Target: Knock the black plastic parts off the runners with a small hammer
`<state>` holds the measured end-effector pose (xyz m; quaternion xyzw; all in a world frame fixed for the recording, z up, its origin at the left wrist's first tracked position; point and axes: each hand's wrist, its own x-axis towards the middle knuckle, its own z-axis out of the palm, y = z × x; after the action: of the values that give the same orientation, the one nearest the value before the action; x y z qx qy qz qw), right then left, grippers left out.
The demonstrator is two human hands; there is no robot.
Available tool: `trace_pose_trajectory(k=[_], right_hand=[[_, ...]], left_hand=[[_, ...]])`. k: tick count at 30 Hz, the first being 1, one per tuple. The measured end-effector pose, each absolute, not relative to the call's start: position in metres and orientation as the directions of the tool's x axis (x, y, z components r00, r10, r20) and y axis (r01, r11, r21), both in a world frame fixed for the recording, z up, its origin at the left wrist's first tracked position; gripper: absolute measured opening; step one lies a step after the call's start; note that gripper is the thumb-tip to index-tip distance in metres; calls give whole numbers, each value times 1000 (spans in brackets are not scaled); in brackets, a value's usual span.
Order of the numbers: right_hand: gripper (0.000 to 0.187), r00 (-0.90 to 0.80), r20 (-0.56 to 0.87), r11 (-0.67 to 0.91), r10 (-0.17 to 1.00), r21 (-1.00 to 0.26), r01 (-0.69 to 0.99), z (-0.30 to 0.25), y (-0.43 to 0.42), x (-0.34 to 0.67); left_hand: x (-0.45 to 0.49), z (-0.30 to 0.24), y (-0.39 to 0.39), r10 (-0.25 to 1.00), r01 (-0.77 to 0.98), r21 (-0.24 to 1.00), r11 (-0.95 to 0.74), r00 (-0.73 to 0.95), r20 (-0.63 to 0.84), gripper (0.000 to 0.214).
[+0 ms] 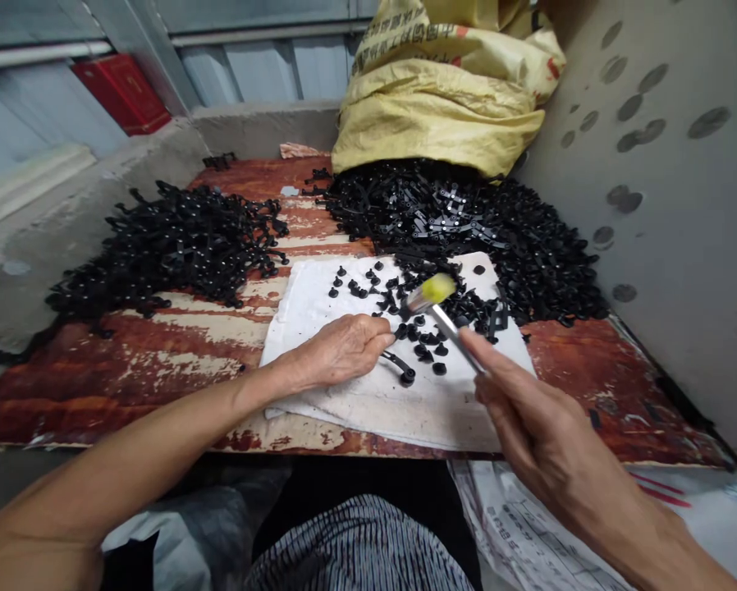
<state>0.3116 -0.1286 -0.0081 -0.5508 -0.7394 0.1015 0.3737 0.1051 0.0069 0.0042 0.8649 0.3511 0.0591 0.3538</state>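
Note:
My left hand (pixel 339 351) rests on a white cloth (pixel 368 402), fingers closed on the end of a curved black plastic part (pixel 399 367) that lies on the cloth. My right hand (pixel 528 410) pinches a thin metal tool (pixel 451 328) whose yellow tip (pixel 437 287) points up and left over several small black caps (pixel 418 332) scattered on the cloth.
A worn red board (pixel 159 361) carries the cloth. One heap of black plastic parts (pixel 177 242) lies at the left, a bigger heap (pixel 467 222) at the back right under a yellow sack (pixel 448 90). A grey wall (pixel 670 205) closes the right side. Printed paper (pixel 528 525) lies near my lap.

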Motion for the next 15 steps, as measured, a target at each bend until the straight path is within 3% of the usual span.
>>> trace_pose_trajectory(k=[3,6,10,15], right_hand=[[71,-53,504,370,862,-554,746,-9,-130,311],[66,-152,411,377,899,-548,747,-14,-132,310],[72,-28,482,350,876,-594,724,-19,-133,308],[53,-84,345,302,935,-646,701,-15,-133,307]], left_hand=[[105,3,7,656,569,651,-503,741,-141,33],[105,4,7,656,569,650,-504,742,-141,32],[105,5,8,654,585,641,-496,738,-167,32],[107,7,2,666,591,637,-495,729,-159,32]])
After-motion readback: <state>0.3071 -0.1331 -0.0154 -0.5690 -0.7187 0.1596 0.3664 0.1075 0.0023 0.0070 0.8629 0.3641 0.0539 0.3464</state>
